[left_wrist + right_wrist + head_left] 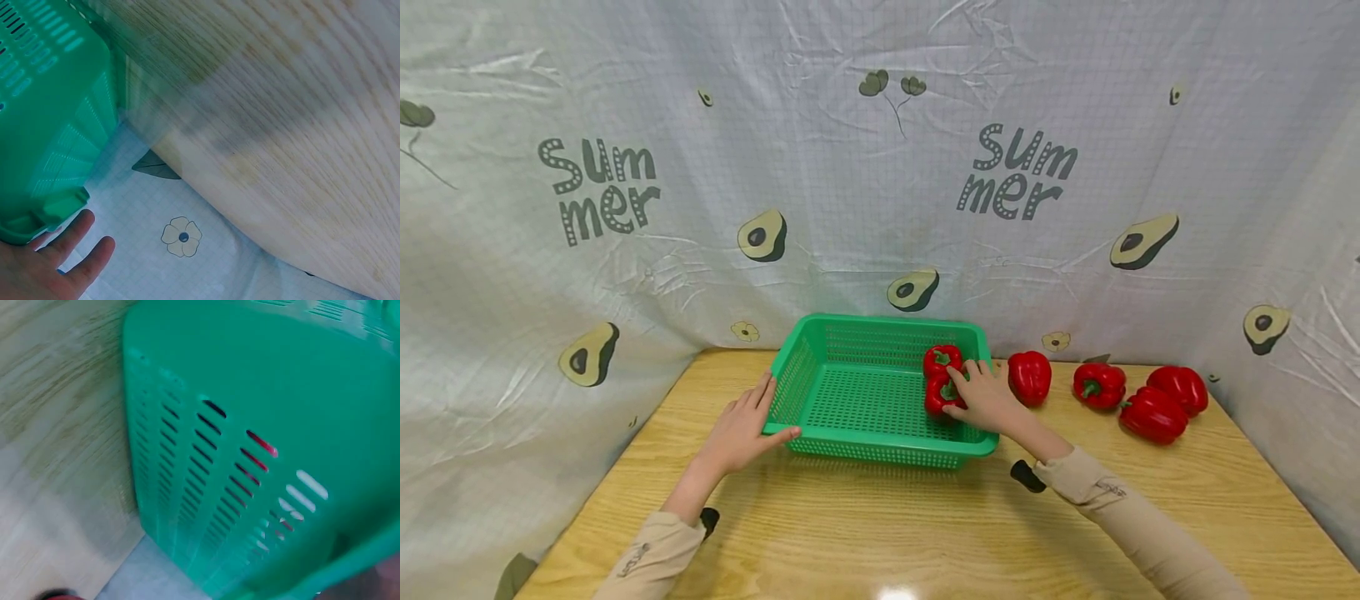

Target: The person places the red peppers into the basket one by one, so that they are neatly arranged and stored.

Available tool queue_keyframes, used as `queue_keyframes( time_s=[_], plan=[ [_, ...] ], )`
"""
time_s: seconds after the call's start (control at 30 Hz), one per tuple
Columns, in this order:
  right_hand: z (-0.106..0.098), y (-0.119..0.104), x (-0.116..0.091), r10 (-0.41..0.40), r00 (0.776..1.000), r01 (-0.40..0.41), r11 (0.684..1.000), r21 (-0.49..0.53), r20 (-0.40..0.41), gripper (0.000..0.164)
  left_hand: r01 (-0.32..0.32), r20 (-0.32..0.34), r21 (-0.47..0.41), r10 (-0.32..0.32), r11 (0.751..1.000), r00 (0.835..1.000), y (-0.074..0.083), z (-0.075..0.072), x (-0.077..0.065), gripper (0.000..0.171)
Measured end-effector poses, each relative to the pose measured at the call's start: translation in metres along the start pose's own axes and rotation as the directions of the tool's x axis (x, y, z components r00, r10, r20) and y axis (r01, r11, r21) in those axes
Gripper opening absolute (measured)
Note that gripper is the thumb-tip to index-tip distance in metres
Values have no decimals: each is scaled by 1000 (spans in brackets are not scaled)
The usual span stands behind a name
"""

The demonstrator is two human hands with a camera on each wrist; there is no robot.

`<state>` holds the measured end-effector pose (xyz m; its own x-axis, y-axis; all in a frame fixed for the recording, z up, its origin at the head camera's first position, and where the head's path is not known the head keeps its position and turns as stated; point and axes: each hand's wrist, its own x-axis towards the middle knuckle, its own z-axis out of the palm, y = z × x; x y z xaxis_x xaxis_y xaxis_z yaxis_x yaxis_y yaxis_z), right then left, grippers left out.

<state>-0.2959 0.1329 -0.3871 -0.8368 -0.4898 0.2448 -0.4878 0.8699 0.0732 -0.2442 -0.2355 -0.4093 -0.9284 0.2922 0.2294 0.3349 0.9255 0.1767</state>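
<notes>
Pepper [936, 402] in grn bskt [887, 442] (R hand [987, 398] on).

In the head view we can read one word, printed twice on the pale cloth [827, 158]. Near ten o'clock, the first print [599, 191] says "summer", broken into "sum" above "mer". Near two o'clock, the second print [1017, 172] gives us the same word, broken the same way. On the left sleeve [651, 554], between seven and eight o'clock, and the right sleeve [1138, 521], near four, we see small dark writing we cannot make out.
</notes>
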Motion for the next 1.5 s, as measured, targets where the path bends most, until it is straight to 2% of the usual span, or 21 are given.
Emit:
queue_keyframes(
  time_s=[0.2, 0.4, 0.57, 0.67, 0.77, 0.87, 1.03, 1.23, 1.5],
  plan=[
    [-2, 7, -13, -28, 992, 35, 998, 54, -120, 55, 1, 2, -7, -1, 1000, 1000, 1, 0, -1, 92],
    [-5, 14, -27, -31, 981, 47, 996, 79, -194, 49, 5, 0, -12, -5, 1000, 1000, 1, 0, -2, 92],
    [-1, 29, -36, -1, 970, 33, 992, 125, -242, 46, -18, -55, -28, 17, 999, 998, 1, -1, -4, 93],
    [7, 40, -39, 9, 952, 44, 985, 166, -307, 45, -32, -84, -39, 28, 999, 996, 2, -2, -5, 94],
    [13, 52, -40, 23, 919, 62, 977, 202, -394, 44, -17, -59, -34, 15, 999, 998, 1, -2, -4, 93],
    [19, 66, -40, 57, 889, 39, 979, 200, -454, 41, -4, -24, -26, 3, 1000, 1000, 0, 0, -2, 93],
    [26, 91, -43, 144, 883, -60, 978, 198, -447, 39, 7, 4, -17, -7, 1000, 1000, -1, 1, -1, 91],
    [36, 115, -42, 202, 884, -117, 969, 218, -422, 38, 2, -4, -25, -2, 1000, 1000, 1, 1, -2, 92],
    [47, 129, -35, 260, 903, -184, 954, 238, -342, 42, 4, -6, -28, -4, 1000, 1000, 0, 2, -1, 92]
  ],
)
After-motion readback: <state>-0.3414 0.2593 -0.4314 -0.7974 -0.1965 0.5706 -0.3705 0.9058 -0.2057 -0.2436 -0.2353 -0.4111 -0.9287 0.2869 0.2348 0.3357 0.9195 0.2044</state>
